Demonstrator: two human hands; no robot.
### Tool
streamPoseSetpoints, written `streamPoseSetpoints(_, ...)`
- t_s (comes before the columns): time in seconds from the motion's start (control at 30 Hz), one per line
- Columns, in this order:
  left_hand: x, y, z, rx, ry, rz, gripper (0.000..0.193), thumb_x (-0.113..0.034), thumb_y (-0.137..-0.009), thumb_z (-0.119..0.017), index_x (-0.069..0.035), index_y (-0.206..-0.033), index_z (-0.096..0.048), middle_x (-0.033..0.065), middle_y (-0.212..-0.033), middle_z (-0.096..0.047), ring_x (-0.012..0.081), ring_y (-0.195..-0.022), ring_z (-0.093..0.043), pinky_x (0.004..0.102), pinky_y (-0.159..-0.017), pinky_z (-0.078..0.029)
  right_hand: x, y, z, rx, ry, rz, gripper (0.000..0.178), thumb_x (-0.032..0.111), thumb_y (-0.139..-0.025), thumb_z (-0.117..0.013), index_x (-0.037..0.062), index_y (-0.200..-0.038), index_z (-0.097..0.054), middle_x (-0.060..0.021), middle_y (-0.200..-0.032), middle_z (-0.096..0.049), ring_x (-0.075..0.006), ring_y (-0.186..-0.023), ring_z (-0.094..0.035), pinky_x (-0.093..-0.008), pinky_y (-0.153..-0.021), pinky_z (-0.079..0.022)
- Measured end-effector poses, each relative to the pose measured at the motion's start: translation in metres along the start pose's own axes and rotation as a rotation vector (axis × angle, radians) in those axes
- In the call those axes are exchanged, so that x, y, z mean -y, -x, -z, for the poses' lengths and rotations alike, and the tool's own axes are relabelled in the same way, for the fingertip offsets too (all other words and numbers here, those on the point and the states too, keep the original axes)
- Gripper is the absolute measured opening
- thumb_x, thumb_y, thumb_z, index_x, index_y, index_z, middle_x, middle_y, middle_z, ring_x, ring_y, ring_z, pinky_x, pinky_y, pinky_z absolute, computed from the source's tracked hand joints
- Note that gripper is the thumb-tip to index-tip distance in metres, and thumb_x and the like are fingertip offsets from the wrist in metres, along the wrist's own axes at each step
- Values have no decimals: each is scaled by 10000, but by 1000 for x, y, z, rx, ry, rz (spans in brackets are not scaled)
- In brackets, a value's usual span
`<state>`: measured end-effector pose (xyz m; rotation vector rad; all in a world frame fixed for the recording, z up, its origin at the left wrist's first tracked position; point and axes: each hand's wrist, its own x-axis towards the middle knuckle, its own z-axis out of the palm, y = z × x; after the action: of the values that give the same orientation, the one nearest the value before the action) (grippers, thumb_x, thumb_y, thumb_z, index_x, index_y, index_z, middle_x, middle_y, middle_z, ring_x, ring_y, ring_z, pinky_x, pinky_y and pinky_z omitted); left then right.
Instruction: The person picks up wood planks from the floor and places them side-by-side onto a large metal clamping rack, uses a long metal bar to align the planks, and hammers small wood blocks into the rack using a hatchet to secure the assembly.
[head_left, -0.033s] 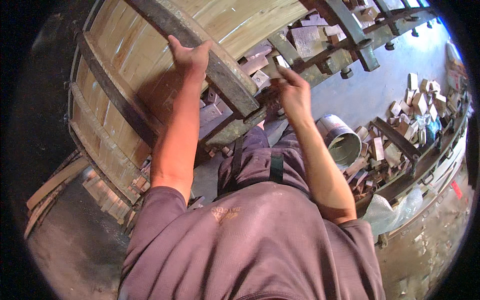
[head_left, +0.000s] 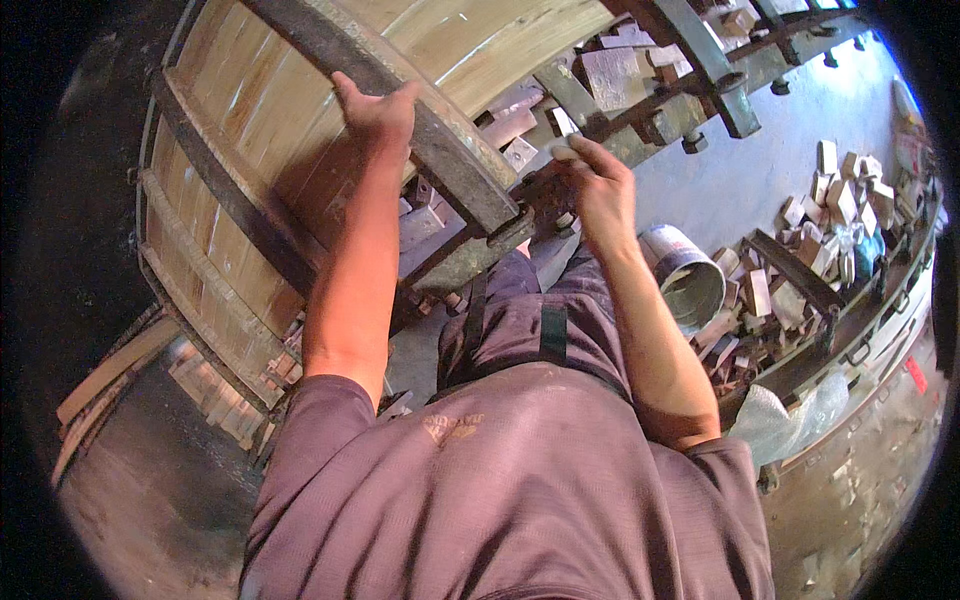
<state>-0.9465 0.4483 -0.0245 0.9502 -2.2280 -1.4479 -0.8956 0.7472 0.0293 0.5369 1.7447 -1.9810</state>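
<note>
A long dark bar [head_left: 440,150] lies slantwise across pale wooden planks [head_left: 250,90]. My left hand [head_left: 380,112] grips this bar, with thumb and a finger spread on its near side and the other fingers hidden. To the right, my right hand [head_left: 600,190] is raised beside the bar's near end, over a rusty frame rail [head_left: 640,135] with bolts along it. Its fingers are curled together in a pinch. Whatever they may hold is too small and blurred to make out.
Wooden blocks [head_left: 615,80] show through the frame's gaps. At the right, an open metal can [head_left: 690,290] lies beside a heap of wood offcuts [head_left: 840,205]. Bubble wrap [head_left: 785,425] hangs at a curved metal frame. Wooden strips [head_left: 215,390] lie at the lower left.
My right hand has shifted slightly right and down, and its fingers are more curled. My left hand stays on the bar.
</note>
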Motion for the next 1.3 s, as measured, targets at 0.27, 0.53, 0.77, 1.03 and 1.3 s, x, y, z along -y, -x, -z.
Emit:
streamPoseSetpoints(0.27,-16,12,-5,-31,-53,61,1174,-114,-678,-802,54,-1583,-72,258,-1566,-313,353,-1398,-409,383,-1173,-327,-77,60,68,-146,-44,-176,244,-31,-941,-563,-30,-1153,-684,-49,-934,-715,-129,-829,-643,-263,-764,-503)
streamPoseSetpoints(0.53,-29,13,-9,-12,-260,-21,1116,-223,-704,-755,147,-1533,-106,347,-1543,-285,421,-1438,-333,388,-1220,-255,-116,113,84,-157,-71,-210,284,-6,-943,-572,3,-1208,-675,-56,-972,-710,-124,-817,-665,-255,-766,-520)
streamPoseSetpoints(0.77,-21,22,-4,-37,-407,-83,1039,-186,-760,-695,120,-1547,-91,359,-1556,-261,436,-1455,-303,405,-1222,-243,-175,150,159,-332,-216,-219,334,85,-910,-677,-34,-1222,-673,-71,-1067,-723,-127,-913,-660,-265,-816,-534)
streamPoseSetpoints(1.03,-38,89,-23,-102,-569,65,1128,-328,-723,-806,-30,-1585,-142,324,-1599,-167,463,-1487,-192,492,-1209,-245,-234,192,257,-406,-199,-250,326,81,-849,-684,-42,-1151,-687,-91,-938,-708,-157,-755,-627,-277,-670,-510)
streamPoseSetpoints(1.3,-63,146,-34,-80,-626,88,1092,-322,-747,-795,-71,-1599,-159,249,-1584,-203,437,-1445,-283,457,-1145,-358,-187,171,363,-407,-153,-267,268,-40,-854,-611,-48,-1114,-677,-75,-848,-691,-150,-641,-623,-281,-569,-504)
